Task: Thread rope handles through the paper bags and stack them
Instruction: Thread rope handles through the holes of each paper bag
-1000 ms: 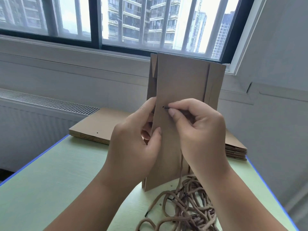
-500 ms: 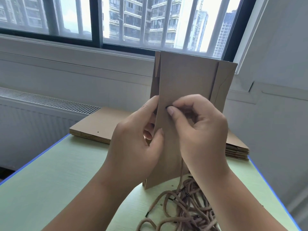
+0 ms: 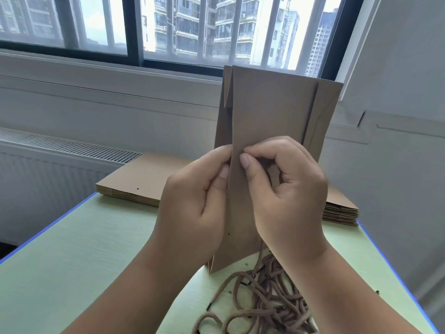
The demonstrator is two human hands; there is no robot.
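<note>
The right hand (image 3: 286, 189) is curled, thumb and forefinger pinched together against the front panel of a brown paper bag (image 3: 269, 112), close to its long fold. Whether a rope end sits inside that pinch cannot be told. The left hand (image 3: 195, 201) grips the same fold from the other side, its thumb lying on the edge of the panel and its fingers tucked behind it.

The two hands hold the folded bag upright, and its lower corner is down at the surface (image 3: 84, 261). A small punched hole (image 3: 228, 233) shows in the panel below the left hand.

One brown strand (image 3: 261, 249) rises from under the right wrist, coming up out of a loose tangle of rope handles (image 3: 265, 302) with black tips, which lies on the pale green, blue-edged surface just in front of the bag.

Behind the bag, at the far edge of the surface, lies a stack of flat bags (image 3: 144, 179). Beyond it are a radiator (image 3: 60, 145) and a window (image 3: 192, 27).
</note>
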